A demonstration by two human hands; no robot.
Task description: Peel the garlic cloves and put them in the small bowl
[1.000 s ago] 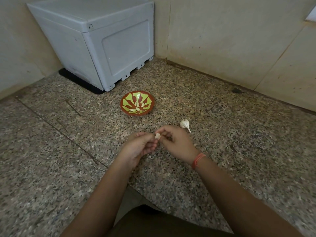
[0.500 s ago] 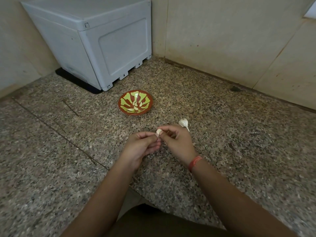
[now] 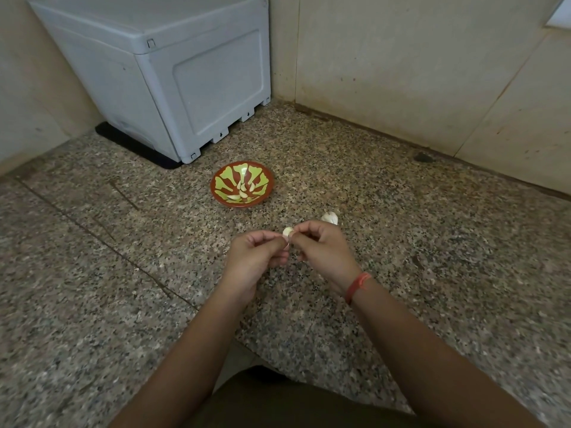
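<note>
A pale garlic clove (image 3: pixel 287 232) is pinched between the fingertips of both hands, held a little above the speckled granite floor. My left hand (image 3: pixel 256 257) holds it from the left and my right hand (image 3: pixel 321 251) from the right, an orange band on that wrist. Beyond the hands stands the small red bowl (image 3: pixel 223 199) with green petal markings, holding several peeled cloves (image 3: pixel 244 191). A partial garlic bulb (image 3: pixel 330 217) lies on the floor just behind my right hand, partly hidden by it.
A grey plastic box (image 3: pixel 173 78) stands on a black mat in the far left corner. Beige walls (image 3: pixel 417 63) close off the back and right. The granite floor (image 3: pixel 432 242) stretches to both sides. My knee, in dark cloth, fills the bottom edge.
The hands have drawn slightly apart at the fingers and the clove shows more between them. The view has shifted a little; bowl and bulb stay in place.
</note>
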